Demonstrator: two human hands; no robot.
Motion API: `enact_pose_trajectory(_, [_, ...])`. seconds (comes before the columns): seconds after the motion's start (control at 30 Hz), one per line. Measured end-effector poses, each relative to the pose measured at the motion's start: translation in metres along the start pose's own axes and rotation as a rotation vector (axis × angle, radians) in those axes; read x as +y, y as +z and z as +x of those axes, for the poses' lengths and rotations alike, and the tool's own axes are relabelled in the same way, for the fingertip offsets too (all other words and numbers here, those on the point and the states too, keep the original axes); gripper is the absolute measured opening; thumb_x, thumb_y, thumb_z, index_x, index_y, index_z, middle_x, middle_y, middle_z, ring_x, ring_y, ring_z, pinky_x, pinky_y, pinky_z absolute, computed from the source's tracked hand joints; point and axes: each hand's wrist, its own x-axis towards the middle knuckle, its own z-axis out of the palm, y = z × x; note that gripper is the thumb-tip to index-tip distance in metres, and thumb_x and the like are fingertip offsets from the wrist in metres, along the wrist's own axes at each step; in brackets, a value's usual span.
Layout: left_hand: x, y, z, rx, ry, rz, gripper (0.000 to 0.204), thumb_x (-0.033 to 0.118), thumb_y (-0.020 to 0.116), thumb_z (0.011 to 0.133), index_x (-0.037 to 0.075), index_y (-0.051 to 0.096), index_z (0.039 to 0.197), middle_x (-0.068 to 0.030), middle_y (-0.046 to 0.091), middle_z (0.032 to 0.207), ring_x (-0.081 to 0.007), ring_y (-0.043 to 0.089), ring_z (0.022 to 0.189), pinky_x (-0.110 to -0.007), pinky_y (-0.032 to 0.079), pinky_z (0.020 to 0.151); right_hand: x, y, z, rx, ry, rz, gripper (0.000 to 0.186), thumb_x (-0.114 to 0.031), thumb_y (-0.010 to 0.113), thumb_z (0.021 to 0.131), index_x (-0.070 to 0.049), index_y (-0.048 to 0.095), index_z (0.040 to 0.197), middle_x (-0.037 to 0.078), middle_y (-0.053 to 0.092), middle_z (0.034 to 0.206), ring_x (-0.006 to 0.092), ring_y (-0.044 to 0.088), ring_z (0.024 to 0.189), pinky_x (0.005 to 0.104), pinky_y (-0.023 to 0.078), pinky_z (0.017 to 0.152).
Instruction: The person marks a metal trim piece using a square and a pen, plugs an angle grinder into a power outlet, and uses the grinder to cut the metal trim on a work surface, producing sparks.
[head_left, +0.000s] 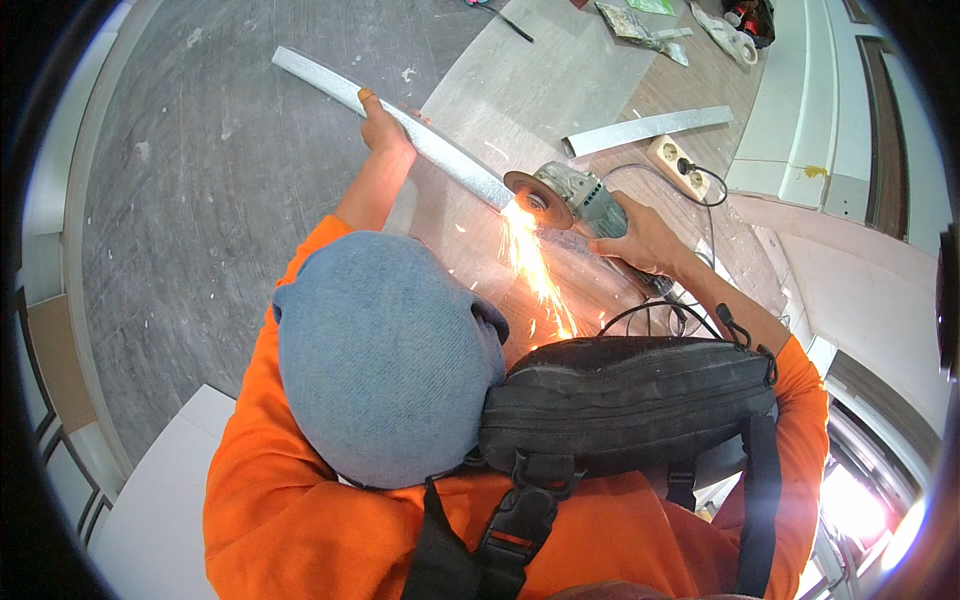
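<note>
My left hand (385,132) is wrapped round a long silvery metal profile (455,165), which slants across the floor from upper left toward the middle. My right hand (645,238) grips the body of an angle grinder (592,203). The grinder's worn brown disc (535,200) meets the near end of the profile. Bright orange sparks (535,265) spray from that contact toward me. Part of the grinder's rear is covered by my right hand, and the fingertips of my left hand are mostly hidden under the profile.
Another metal profile (650,130) lies beyond the grinder. Near it is a cream power strip (680,167) with a black plug and trailing cable. A black bag (630,405) and a rounded blue denim form (390,360) block the near view. Plastic packets (640,32) lie at the far right.
</note>
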Motion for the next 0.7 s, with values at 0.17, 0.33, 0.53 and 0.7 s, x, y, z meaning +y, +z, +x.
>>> enact_pose_trajectory(0.17, [0.0012, 0.0025, -0.0048, -0.007, -0.006, -0.016, 0.066, 0.057, 0.043, 0.099, -0.005, 0.042, 0.120, -0.0171, 0.050, 0.100, -0.0282, 0.058, 0.073, -0.050, 0.053, 0.063, -0.0027, -0.0015, -0.0010, 0.007, 0.001, 0.010, 0.080, -0.037, 0.081, 0.068, 0.004, 0.052, 0.131, 0.029, 0.065, 0.114, 0.0389, 0.064, 0.107, 0.0419, 0.048, 0.094])
enact_pose_trajectory(0.33, [0.0001, 0.0009, -0.0034, -0.010, -0.007, 0.002, 0.069, 0.059, 0.043, 0.099, -0.007, 0.042, 0.119, -0.0174, 0.049, 0.101, -0.0282, 0.058, 0.076, -0.051, 0.053, 0.066, -0.0004, 0.0007, 0.0010, 0.019, -0.025, -0.002, 0.084, -0.040, 0.080, 0.069, 0.008, 0.051, 0.132, 0.033, 0.064, 0.115, 0.0433, 0.064, 0.107, 0.0434, 0.048, 0.094])
enact_pose_trajectory(0.53, [-0.0011, 0.0014, -0.0036, -0.015, -0.012, -0.001, 0.072, 0.060, 0.043, 0.099, -0.008, 0.041, 0.121, -0.0181, 0.049, 0.103, -0.0286, 0.058, 0.077, -0.051, 0.053, 0.067, 0.0013, 0.0006, 0.0012, 0.034, -0.039, -0.013, 0.083, -0.039, 0.079, 0.069, 0.007, 0.051, 0.132, 0.032, 0.064, 0.116, 0.0416, 0.064, 0.108, 0.0428, 0.048, 0.095])
enact_pose_trajectory(0.7, [-0.0040, -0.0032, 0.0026, -0.019, -0.009, -0.025, 0.073, 0.060, 0.045, 0.098, -0.008, 0.039, 0.124, -0.0190, 0.050, 0.105, -0.0298, 0.059, 0.078, -0.051, 0.054, 0.067, -0.0029, 0.0007, -0.0010, 0.028, -0.030, 0.019, 0.080, -0.038, 0.078, 0.069, 0.007, 0.052, 0.131, 0.031, 0.064, 0.115, 0.0402, 0.064, 0.107, 0.0420, 0.048, 0.095])
